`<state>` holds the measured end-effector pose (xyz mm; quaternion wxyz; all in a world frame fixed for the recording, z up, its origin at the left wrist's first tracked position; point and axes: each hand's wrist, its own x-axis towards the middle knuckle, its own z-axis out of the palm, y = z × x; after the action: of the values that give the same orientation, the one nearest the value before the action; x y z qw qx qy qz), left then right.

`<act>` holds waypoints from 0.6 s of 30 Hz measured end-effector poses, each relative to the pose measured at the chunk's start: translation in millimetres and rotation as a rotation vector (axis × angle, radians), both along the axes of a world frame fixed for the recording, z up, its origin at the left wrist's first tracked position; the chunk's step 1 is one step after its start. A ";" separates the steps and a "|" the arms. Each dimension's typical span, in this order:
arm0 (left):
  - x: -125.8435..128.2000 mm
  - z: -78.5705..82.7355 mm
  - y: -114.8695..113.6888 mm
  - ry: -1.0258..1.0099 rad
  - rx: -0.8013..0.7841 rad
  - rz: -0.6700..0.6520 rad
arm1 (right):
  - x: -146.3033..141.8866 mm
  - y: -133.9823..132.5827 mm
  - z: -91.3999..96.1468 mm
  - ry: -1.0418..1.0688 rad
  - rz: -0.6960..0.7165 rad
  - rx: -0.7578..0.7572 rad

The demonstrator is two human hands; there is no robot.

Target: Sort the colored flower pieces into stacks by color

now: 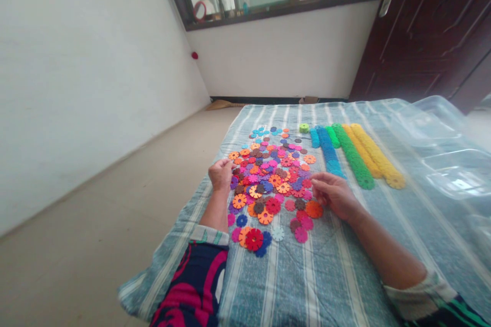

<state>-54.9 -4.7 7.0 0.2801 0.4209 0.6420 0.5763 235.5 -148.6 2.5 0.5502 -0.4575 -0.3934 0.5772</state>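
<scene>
A spread of flat plastic snowflake discs [274,179] in orange, pink, red, brown, purple and blue lies on a blue striped cloth [330,265]. My left hand [220,173] rests at the pile's left edge, fingers curled closed; what they hold is hidden. My right hand [333,195] lies at the pile's right edge, fingers bent and pinched together near a red disc and an orange disc [314,209]. Behind it lie long stacked rows of discs: blue [329,152], green [353,159], yellow [376,156].
A small green stack [304,127] sits near the far edge. Clear plastic bins [448,163] stand on the right. The cloth's left edge drops to a bare floor [115,204]. A white wall, a window sill and a dark door [429,30] lie beyond.
</scene>
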 end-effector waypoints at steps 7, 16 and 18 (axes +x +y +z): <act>0.9 1.3 -1.1 -0.009 -0.004 0.001 | 0.4 0.7 -1.6 0.006 0.001 0.002; -2.9 -4.6 2.8 0.031 0.013 -0.020 | -0.4 0.8 -0.7 0.002 0.001 0.006; -3.7 -5.9 3.6 0.034 0.020 -0.023 | -0.7 0.9 -0.6 0.002 -0.003 0.007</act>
<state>-58.6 -1.1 1.1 0.2717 0.4409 0.6360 0.5721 234.8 -147.7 1.9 0.5533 -0.4555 -0.3941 0.5754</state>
